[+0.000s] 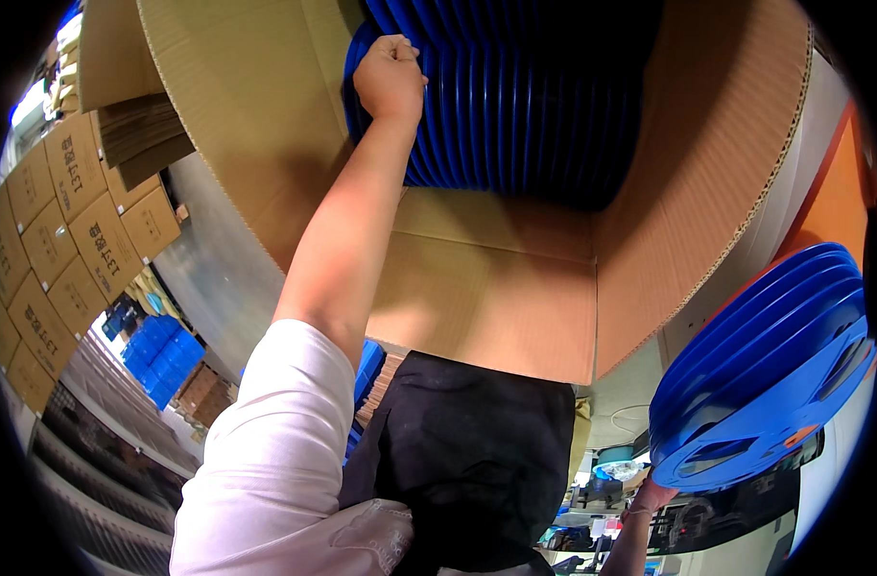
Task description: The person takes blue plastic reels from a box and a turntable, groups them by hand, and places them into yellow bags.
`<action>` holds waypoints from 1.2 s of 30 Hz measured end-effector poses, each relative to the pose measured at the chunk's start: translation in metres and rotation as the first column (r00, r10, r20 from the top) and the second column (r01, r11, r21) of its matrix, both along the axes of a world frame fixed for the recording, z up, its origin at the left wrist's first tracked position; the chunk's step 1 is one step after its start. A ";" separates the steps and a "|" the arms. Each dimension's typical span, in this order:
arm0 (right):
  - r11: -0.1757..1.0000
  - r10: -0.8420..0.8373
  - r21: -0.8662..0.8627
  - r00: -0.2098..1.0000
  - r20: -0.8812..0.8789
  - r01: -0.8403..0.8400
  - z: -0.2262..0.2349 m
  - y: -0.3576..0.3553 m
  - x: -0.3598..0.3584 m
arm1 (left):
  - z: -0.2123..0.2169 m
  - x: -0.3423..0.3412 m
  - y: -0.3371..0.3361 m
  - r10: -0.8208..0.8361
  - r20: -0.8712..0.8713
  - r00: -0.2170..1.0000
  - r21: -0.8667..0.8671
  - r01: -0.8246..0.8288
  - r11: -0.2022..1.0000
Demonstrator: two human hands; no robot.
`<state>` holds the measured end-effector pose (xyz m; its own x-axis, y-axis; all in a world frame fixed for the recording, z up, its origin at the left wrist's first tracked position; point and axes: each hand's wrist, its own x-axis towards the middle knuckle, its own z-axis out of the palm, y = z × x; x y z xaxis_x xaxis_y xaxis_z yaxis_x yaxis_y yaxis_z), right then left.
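My left hand (391,79) reaches into a large cardboard box (496,278), closed with its fingers curled. It is at the left end of a row of blue plastic reels (501,120) packed on edge in the box. Whether its fingers grip a reel rim cannot be made out. On the right, my right hand (655,494) is closed at the lower edge of a stack of several blue reels (746,384), holding it tilted outside the box. Its fingertips are mostly hidden by the reels. The nearest reel of that stack shows cut-out openings and an orange patch near its hub.
Printed cardboard cartons (74,221) are piled at the far left. Blue stacked items (160,355) stand below them, near grey slatted shelving (103,480). An orange surface (832,192) lies right of the box. A cluttered workbench (602,490) shows at the lower right.
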<state>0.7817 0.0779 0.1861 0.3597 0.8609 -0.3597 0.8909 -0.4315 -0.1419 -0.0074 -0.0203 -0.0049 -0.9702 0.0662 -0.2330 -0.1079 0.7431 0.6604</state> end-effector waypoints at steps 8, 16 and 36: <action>0.833 0.552 -0.302 0.734 0.396 -0.464 0.004 -0.007 0.027 | -0.011 -0.011 -0.013 0.039 -0.104 0.994 0.020 -0.038 0.999; 0.962 0.274 -0.107 0.907 0.318 -0.253 0.006 -0.008 -0.024 | 0.015 -0.002 0.014 -0.083 -0.300 0.950 -0.427 -0.056 0.903; 0.961 0.259 -0.210 0.861 0.437 -0.182 0.013 0.007 -0.080 | 0.010 -0.004 0.009 -0.437 -0.471 0.766 -0.601 0.084 0.795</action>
<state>0.7021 0.0845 0.1993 0.3235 0.8837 -0.3384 0.9133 -0.1981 0.3558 -0.0113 -0.0118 0.0048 -0.8864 0.3782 0.2671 0.4001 0.9160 0.0308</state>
